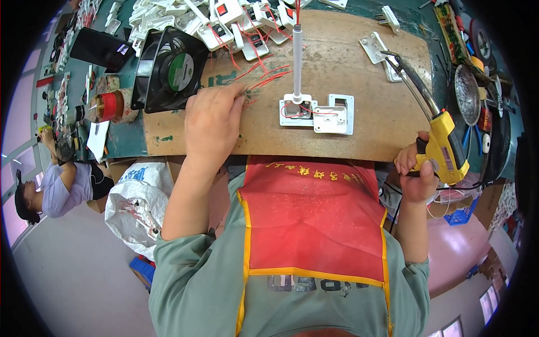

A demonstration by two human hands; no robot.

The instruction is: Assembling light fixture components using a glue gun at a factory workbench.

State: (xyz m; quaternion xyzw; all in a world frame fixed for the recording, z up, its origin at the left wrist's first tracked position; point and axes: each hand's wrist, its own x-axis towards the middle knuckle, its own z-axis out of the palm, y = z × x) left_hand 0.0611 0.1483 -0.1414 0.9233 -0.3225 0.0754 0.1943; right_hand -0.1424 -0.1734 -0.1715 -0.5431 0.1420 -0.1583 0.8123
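My right hand [415, 171] is wrapped round the handle of a yellow soldering gun [442, 147], whose long dark metal tip points up and left over the board. Beside the black fan at the left, my left hand [214, 121] rests on the board with its fingers curled. Red wires [269, 78] lie close to its fingertips; whatever those fingers hold is hidden. Between the hands, an opened white plastic housing [317, 115] lies flat with red wire inside. A white tube [297, 62] rises from the housing, with red wires coming out of its top.
A black fan [171, 70] stands left of my left hand, near a jar [112, 105] and a black phone [101, 49]. White housings with red switches [222, 10] are heaped at the back. White brackets [373, 48] and a metal pan [467, 95] lie right. Another person [56, 188] sits far left.
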